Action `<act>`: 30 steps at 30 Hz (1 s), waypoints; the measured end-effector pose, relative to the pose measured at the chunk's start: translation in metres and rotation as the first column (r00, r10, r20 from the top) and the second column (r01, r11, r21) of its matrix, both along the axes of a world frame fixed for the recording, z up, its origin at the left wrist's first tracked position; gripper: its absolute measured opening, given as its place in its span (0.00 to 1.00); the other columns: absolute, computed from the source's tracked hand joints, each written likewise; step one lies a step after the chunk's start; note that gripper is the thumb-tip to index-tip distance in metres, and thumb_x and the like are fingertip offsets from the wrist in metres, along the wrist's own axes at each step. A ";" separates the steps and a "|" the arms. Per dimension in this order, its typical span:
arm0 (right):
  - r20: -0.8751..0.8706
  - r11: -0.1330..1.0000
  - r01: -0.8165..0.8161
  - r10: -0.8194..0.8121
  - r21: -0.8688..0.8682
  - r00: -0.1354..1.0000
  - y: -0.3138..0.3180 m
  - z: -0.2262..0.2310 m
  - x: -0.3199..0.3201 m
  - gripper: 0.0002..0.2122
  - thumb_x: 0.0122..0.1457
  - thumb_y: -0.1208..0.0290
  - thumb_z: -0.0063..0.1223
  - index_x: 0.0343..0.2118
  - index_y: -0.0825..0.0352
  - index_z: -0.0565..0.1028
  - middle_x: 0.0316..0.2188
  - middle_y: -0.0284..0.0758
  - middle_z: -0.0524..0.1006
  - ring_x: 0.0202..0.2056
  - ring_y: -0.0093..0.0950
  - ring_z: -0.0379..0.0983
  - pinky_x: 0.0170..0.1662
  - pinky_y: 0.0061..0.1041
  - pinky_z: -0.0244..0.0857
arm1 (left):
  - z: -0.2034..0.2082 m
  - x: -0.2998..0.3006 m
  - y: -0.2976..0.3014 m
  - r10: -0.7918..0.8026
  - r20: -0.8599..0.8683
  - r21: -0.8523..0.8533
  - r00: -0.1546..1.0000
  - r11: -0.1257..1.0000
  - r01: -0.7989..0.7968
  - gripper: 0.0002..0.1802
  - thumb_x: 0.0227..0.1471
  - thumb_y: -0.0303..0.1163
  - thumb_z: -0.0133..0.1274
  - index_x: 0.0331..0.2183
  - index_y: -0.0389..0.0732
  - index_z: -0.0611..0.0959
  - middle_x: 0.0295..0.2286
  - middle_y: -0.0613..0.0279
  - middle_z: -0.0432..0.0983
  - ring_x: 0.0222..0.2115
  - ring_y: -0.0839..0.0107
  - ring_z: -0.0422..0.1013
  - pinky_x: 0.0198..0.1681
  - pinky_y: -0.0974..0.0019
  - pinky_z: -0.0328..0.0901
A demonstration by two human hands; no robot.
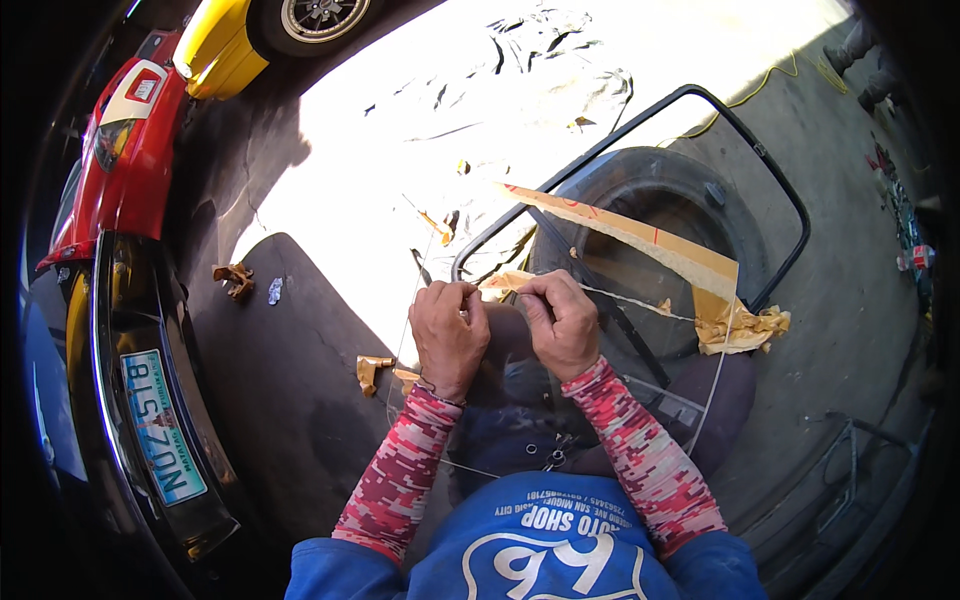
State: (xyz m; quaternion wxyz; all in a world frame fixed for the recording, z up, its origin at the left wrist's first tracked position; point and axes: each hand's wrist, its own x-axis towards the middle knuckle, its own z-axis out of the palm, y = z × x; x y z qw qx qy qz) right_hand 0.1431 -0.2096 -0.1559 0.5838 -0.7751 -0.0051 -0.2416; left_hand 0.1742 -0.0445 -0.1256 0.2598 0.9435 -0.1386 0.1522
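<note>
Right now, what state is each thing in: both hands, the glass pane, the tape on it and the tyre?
Left hand: closed in a pinching grip at the pane's edge.
Right hand: closed, pinching tan tape.
Clear glass pane with black rim: lying flat over the tyre, partly taped.
Tan masking tape strip: stuck across the pane, its right end crumpled.
Black rubber tyre: lying flat beneath the pane.

Clear glass pane (640, 330) with a dark rubber edge, lying tilted across a tire. Tan masking tape (640, 238) running diagonally over it, a peeled strip (508, 281) pinched at the near edge, a crumpled wad (745, 328) at the right.
</note>
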 end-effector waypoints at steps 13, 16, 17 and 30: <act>-0.027 1.000 -0.016 0.016 0.010 1.000 -0.002 -0.003 0.000 0.03 0.62 0.80 0.60 0.38 0.69 0.78 0.35 0.44 0.79 0.37 0.46 0.80 0.40 0.38 0.74 | -0.009 -0.003 -0.020 0.074 0.018 0.065 0.997 0.995 -0.075 0.02 0.57 0.26 0.61 0.34 0.39 0.85 0.30 0.57 0.79 0.36 0.55 0.74 0.43 0.54 0.64; -0.039 0.999 -0.016 0.018 0.044 0.999 -0.001 -0.001 0.001 0.03 0.62 0.80 0.60 0.38 0.69 0.78 0.35 0.44 0.79 0.37 0.47 0.80 0.40 0.38 0.74 | -0.009 -0.002 -0.013 0.048 0.008 0.020 0.999 0.999 -0.048 0.02 0.57 0.26 0.60 0.34 0.38 0.86 0.30 0.56 0.79 0.36 0.55 0.74 0.43 0.54 0.64; -0.037 0.999 -0.015 0.017 0.038 0.999 0.000 -0.001 0.000 0.03 0.62 0.80 0.60 0.38 0.69 0.78 0.35 0.44 0.79 0.37 0.47 0.80 0.40 0.38 0.74 | -0.009 -0.002 -0.011 0.044 0.003 0.001 0.999 0.999 -0.044 0.02 0.57 0.25 0.60 0.34 0.38 0.86 0.30 0.56 0.79 0.36 0.55 0.74 0.43 0.54 0.65; -0.005 1.000 0.016 -0.016 0.010 1.000 0.000 -0.002 0.003 0.04 0.61 0.83 0.58 0.37 0.70 0.80 0.33 0.42 0.80 0.33 0.40 0.80 0.37 0.33 0.72 | -0.003 -0.001 -0.012 0.017 -0.106 -0.050 0.994 0.998 -0.022 0.03 0.59 0.26 0.59 0.34 0.37 0.85 0.29 0.57 0.77 0.36 0.56 0.72 0.43 0.54 0.64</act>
